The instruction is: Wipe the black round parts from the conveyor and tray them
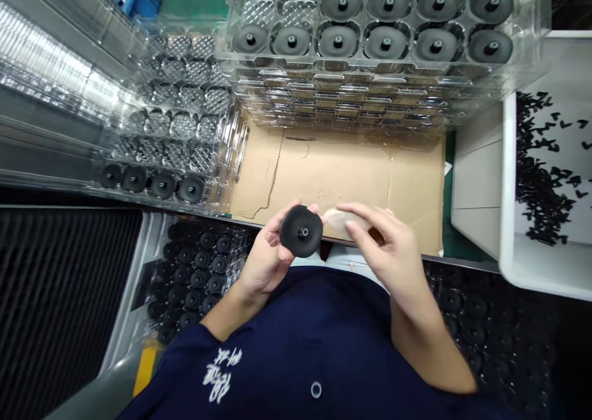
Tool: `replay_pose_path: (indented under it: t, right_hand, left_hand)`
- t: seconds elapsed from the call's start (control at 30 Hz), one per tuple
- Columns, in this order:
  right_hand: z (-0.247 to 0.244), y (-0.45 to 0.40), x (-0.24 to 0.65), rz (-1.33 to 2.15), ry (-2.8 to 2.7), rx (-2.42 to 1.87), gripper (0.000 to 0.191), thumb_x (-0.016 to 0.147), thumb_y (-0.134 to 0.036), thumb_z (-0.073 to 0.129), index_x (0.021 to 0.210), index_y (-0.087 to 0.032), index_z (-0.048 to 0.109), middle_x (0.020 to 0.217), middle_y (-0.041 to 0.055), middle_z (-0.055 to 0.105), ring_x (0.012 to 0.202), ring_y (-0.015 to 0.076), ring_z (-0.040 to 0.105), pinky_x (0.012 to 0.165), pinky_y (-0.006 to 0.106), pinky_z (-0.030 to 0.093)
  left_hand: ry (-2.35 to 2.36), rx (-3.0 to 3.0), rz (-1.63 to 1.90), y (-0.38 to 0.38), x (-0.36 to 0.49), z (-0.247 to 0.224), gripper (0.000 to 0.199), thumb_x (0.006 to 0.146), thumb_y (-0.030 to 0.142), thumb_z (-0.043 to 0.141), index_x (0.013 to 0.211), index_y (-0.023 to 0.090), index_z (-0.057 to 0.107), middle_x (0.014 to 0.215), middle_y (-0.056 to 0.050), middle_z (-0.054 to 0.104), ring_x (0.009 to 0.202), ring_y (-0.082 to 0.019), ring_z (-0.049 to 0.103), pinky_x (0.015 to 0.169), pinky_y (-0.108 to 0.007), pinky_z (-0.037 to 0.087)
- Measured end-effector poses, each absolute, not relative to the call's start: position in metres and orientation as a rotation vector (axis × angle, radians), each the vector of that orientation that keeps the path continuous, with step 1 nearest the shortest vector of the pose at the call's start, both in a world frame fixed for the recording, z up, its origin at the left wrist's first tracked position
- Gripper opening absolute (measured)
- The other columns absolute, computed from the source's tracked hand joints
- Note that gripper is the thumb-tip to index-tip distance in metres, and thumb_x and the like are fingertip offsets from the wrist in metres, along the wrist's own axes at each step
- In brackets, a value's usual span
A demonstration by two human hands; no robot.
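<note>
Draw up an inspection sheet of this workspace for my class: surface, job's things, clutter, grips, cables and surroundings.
Surface: cardboard, with a jagged dark line toward its left side.
Job's things: black disc, stem showing; pale pad, blurred.
Clutter: slim rod at the cardboard's left edge.
Grips: left grip holds the black disc; right grip pinches the pale pad.
Cables: nothing seen.
Surroundings: left tray, one row of similar discs in it; tray stack beyond the cardboard; white bin at right, holding small black parts.
</note>
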State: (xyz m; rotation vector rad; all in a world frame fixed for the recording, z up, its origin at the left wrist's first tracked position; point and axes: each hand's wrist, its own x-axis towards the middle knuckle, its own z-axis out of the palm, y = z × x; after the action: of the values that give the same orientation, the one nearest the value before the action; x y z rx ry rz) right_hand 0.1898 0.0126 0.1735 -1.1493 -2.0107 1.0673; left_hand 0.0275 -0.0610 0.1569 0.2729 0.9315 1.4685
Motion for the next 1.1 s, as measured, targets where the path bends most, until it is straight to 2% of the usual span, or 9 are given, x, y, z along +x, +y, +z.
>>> replay_pose_path:
  t: [0.13, 0.27, 0.37, 0.47, 0.6, 0.7, 0.83, 1.0, 1.1]
  right_hand:
    - [0.13, -0.006, 0.206, 1.678, -1.575, -1.314, 0.029, 0.088, -0.042, 0.058, 0.109, -0.025, 0.067, 0.108, 0.002, 0.07, 0.089, 0.0169, 0.065, 0.074, 0.028, 0.049]
    - [0.1, -0.022, 0.211, 1.875, -1.516, -1.411, 0.037, 0.085, -0.047, 0.059, 0.11, -0.022, 0.067, 0.1, 0.0032, 0.072, 0.074, 0.0154, 0.063, 0.072, 0.03, 0.051]
    - [0.11, -0.015, 0.214, 1.705, -1.498, -1.454, 0.036, 0.086, -0.045, 0.059, 0.113, -0.023, 0.067, 0.108, 0.004, 0.07, 0.088, 0.0183, 0.065, 0.078, 0.032, 0.051]
    - [0.146, -0.004, 0.212, 1.223, -1.545, -1.393, 0.03, 0.089, -0.035, 0.058, 0.117, -0.029, 0.065, 0.115, 0.0026, 0.067, 0.1, 0.019, 0.063, 0.084, 0.032, 0.05]
    - [0.183, 0.005, 0.196, 0.623, -1.845, -0.88, 0.038, 0.088, -0.018, 0.059, 0.122, -0.035, 0.06, 0.103, -0.0014, 0.069, 0.085, 0.0131, 0.062, 0.08, 0.029, 0.045]
    - [0.19, 0.015, 0.188, 0.647, -2.109, -0.771, 0.033, 0.09, -0.013, 0.055, 0.119, -0.026, 0.062, 0.096, -0.0009, 0.071, 0.078, 0.0107, 0.062, 0.075, 0.029, 0.04]
    - [0.193, 0.023, 0.19, 0.656, -2.383, -0.795, 0.022, 0.091, -0.014, 0.053, 0.108, -0.021, 0.066, 0.078, -0.0013, 0.07, 0.068, 0.0109, 0.059, 0.068, 0.03, 0.036]
    - [0.19, -0.01, 0.181, 0.461, -2.052, -0.862, 0.036, 0.084, -0.007, 0.056, 0.118, -0.014, 0.059, 0.096, 0.0088, 0.071, 0.072, 0.0156, 0.06, 0.066, 0.032, 0.042]
    - [0.194, -0.022, 0.177, 0.525, -2.12, -0.745, 0.036, 0.083, -0.006, 0.054, 0.119, -0.007, 0.056, 0.086, 0.0105, 0.071, 0.066, 0.0157, 0.057, 0.06, 0.033, 0.041]
  left_hand:
    - [0.851, 0.248, 1.414, -0.059, 0.022, 0.162, 0.053, 0.063, 0.023, 0.085, 0.113, 0.031, 0.068, 0.118, -0.001, 0.07, 0.103, -0.021, 0.068, 0.092, -0.03, 0.053]
    - [0.812, 0.208, 1.361, -0.054, 0.026, 0.168, 0.049, 0.067, 0.016, 0.081, 0.111, 0.033, 0.068, 0.116, 0.001, 0.071, 0.102, -0.019, 0.069, 0.089, -0.028, 0.055]
    - [0.804, 0.21, 1.357, -0.053, 0.029, 0.171, 0.053, 0.061, 0.02, 0.086, 0.11, 0.031, 0.069, 0.114, 0.001, 0.072, 0.101, -0.02, 0.069, 0.09, -0.028, 0.055]
    - [0.782, 0.212, 1.342, -0.054, 0.034, 0.173, 0.057, 0.058, 0.025, 0.088, 0.111, 0.03, 0.068, 0.114, -0.001, 0.072, 0.101, -0.021, 0.069, 0.091, -0.03, 0.055]
    - [0.816, 0.208, 1.316, -0.055, 0.04, 0.17, 0.055, 0.06, 0.027, 0.088, 0.111, 0.027, 0.068, 0.109, -0.002, 0.073, 0.097, -0.018, 0.069, 0.09, -0.027, 0.053]
    - [0.878, 0.235, 1.331, -0.054, 0.037, 0.163, 0.062, 0.055, 0.038, 0.089, 0.112, 0.024, 0.068, 0.103, -0.002, 0.073, 0.093, -0.015, 0.068, 0.083, -0.021, 0.053]
    - [0.91, 0.268, 1.393, -0.053, 0.031, 0.156, 0.057, 0.06, 0.034, 0.087, 0.113, 0.029, 0.068, 0.111, 0.0, 0.072, 0.099, -0.016, 0.066, 0.086, -0.023, 0.053]
    - [0.858, 0.339, 1.398, -0.051, 0.041, 0.162, 0.06, 0.057, 0.04, 0.087, 0.113, 0.029, 0.068, 0.112, 0.0, 0.071, 0.101, -0.018, 0.067, 0.095, -0.026, 0.05]
    - [0.845, 0.351, 1.444, -0.051, 0.048, 0.172, 0.061, 0.057, 0.039, 0.087, 0.114, 0.033, 0.067, 0.115, 0.001, 0.07, 0.101, -0.019, 0.067, 0.098, -0.032, 0.05]
